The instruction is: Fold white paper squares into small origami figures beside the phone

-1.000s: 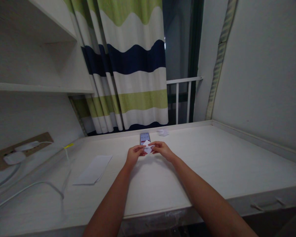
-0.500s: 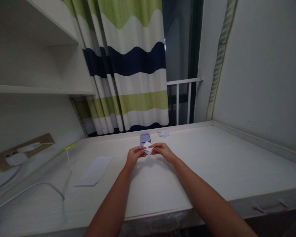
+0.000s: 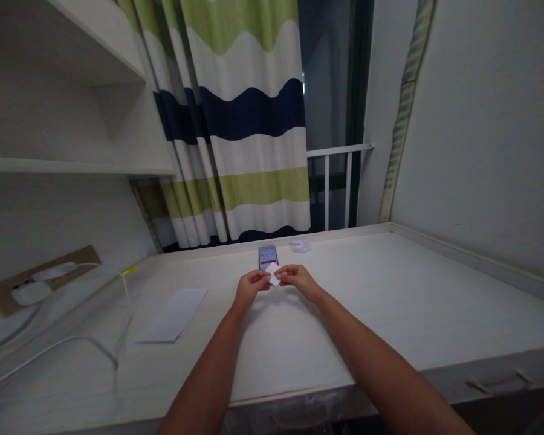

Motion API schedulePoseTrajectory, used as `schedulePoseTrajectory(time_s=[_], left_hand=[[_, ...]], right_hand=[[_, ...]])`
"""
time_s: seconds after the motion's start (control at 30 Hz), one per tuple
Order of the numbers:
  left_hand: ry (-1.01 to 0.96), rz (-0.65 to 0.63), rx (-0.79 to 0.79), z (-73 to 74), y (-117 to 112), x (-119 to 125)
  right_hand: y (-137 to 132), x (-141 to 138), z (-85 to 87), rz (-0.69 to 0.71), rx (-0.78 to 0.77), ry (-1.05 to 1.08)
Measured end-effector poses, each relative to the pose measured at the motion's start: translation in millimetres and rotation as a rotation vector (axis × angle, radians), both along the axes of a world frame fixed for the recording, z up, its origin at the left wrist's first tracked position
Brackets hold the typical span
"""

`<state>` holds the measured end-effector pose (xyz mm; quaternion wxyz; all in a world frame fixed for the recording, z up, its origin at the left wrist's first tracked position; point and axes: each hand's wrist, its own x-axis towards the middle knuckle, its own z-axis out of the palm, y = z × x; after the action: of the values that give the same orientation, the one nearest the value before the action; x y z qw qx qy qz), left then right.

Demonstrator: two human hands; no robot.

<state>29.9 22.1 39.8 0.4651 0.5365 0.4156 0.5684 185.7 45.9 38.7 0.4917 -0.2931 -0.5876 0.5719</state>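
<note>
The left hand (image 3: 252, 287) and right hand (image 3: 298, 280) meet over the middle of the worktop (image 3: 353, 308), near its far edge. Their fingers (image 3: 260, 278) come together from either side on a small paper square (image 3: 272, 274), pinching it between them. The white square is tilted like a diamond, held just above the near end of a phone (image 3: 268, 256), which lies face up with its screen lit.

A small crumpled tissue (image 3: 301, 246) lies on the worktop to the far right of the phone. A white paper sheet (image 3: 174, 314) lies flat to the left of the hands, and a white cable (image 3: 66, 345) runs across the left of the worktop from a power strip (image 3: 40, 283). A striped curtain (image 3: 254, 127) hangs beyond the far edge.
</note>
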Motion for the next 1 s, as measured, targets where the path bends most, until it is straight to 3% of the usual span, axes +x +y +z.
schedulePoseTrajectory(time_s=[0.43, 0.7, 1.0], left_hand=[[0.040, -0.005, 0.043, 1.8, 2, -1], [0.003, -0.015, 0.053, 1.8, 2, -4], [0.011, -0.031, 0.042, -0.3, 0, -2]], right_hand=[[13, -4, -11.3, -0.014, 0.098, -0.014], [6, -1, -4.1, 0.063, 0.093, -0.006], [12, -2, -9.2, 0.023, 0.107, -0.018]])
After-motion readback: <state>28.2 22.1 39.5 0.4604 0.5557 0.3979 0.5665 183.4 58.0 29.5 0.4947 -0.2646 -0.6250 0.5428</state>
